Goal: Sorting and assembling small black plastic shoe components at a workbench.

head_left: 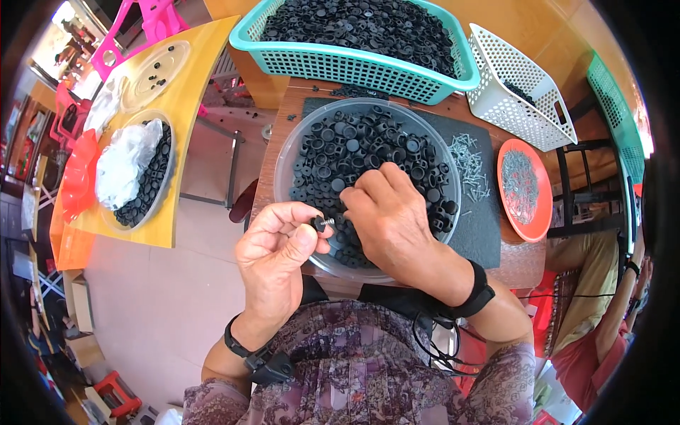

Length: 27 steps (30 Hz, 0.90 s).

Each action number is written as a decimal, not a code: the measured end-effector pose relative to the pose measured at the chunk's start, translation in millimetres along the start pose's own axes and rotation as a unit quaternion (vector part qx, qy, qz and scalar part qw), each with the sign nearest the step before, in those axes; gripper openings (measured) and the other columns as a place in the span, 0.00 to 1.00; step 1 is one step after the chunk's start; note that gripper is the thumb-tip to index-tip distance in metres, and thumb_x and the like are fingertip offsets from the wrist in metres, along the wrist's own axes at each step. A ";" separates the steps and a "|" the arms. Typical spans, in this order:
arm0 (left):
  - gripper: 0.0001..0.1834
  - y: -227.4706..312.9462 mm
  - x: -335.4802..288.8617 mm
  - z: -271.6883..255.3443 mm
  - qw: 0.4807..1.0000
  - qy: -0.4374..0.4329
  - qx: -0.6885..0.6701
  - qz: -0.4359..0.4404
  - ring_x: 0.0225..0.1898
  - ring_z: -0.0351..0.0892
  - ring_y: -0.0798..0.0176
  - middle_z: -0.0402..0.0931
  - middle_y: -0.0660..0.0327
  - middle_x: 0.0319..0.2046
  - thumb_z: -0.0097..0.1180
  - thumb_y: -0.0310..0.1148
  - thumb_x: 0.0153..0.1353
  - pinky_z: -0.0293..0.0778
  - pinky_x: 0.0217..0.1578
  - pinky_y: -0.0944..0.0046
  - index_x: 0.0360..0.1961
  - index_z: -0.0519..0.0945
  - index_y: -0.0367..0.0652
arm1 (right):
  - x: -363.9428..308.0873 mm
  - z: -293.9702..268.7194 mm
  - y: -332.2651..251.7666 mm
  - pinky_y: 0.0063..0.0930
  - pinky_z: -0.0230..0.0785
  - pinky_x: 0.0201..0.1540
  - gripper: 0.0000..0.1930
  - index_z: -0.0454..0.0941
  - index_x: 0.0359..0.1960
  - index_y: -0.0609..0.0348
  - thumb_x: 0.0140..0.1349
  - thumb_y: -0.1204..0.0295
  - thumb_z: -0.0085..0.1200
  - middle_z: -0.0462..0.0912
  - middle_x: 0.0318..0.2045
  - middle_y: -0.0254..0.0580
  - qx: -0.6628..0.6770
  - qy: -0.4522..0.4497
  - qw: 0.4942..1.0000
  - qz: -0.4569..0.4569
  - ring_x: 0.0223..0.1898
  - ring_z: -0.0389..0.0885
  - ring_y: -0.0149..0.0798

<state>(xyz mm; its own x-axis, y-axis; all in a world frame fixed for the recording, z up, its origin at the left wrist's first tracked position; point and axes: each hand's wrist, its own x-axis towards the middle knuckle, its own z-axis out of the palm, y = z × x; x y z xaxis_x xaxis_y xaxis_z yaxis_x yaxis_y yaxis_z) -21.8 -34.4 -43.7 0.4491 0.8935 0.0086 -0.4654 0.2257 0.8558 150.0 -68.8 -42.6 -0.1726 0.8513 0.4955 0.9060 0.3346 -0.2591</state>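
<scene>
Between the thumb and fingers of my left hand (280, 241) is a small black plastic cap with a screw (322, 223), the metal shank sticking out to the right. My right hand (388, 214) reaches over a clear round tub (283, 159) filled with small black plastic caps and discs (354, 145). Its fingers are curled down into the pile, and their tips are hidden, so what they pinch cannot be made out. Loose screws (467, 166) lie on a dark mat (473, 227) right of the tub. More screws fill an orange-red plate (540, 218) farther right.
Behind the tub stands a teal basket (354, 65) heaped with black parts. A white perforated basket (506, 85) is at the back right. On a yellow table (188, 85) to the left are another tub of caps and a clear plastic bag (127, 163). Another person (588, 354) sits at right.
</scene>
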 end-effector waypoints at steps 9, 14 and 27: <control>0.13 2.1 -1.7 8.5 1.000 -0.015 0.010 -0.010 0.37 0.79 0.64 0.76 0.56 0.37 0.58 0.29 0.60 0.77 0.39 0.67 0.41 0.74 0.32 | -14.5 -25.1 -25.1 0.31 0.69 0.28 0.17 0.75 0.38 0.64 0.43 0.85 0.61 0.77 0.29 0.45 0.260 0.118 0.945 0.158 0.28 0.75 0.43; 0.13 3.7 -3.5 14.4 0.999 -0.042 0.014 -0.005 0.38 0.78 0.64 0.77 0.54 0.37 0.57 0.30 0.61 0.76 0.40 0.66 0.42 0.73 0.32 | -19.3 -26.5 -33.7 0.25 0.69 0.26 0.17 0.77 0.40 0.64 0.46 0.85 0.61 0.78 0.29 0.43 0.306 0.128 0.920 0.210 0.28 0.76 0.37; 0.12 -1.4 -5.1 21.3 0.999 -0.039 0.003 -0.011 0.39 0.78 0.63 0.77 0.54 0.38 0.56 0.30 0.62 0.74 0.45 0.64 0.41 0.73 0.31 | -28.0 -23.0 -38.2 0.25 0.67 0.26 0.15 0.76 0.38 0.65 0.48 0.80 0.64 0.78 0.25 0.41 0.291 0.148 0.919 0.223 0.26 0.75 0.36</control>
<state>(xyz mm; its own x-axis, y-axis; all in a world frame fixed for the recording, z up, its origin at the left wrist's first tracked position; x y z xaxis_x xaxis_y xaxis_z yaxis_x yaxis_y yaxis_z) -7.2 -47.5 -33.9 0.5173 0.8553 0.0304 -0.4501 0.2417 0.8597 129.1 -114.7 -27.5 0.3559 0.8375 0.4146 0.4863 0.2129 -0.8474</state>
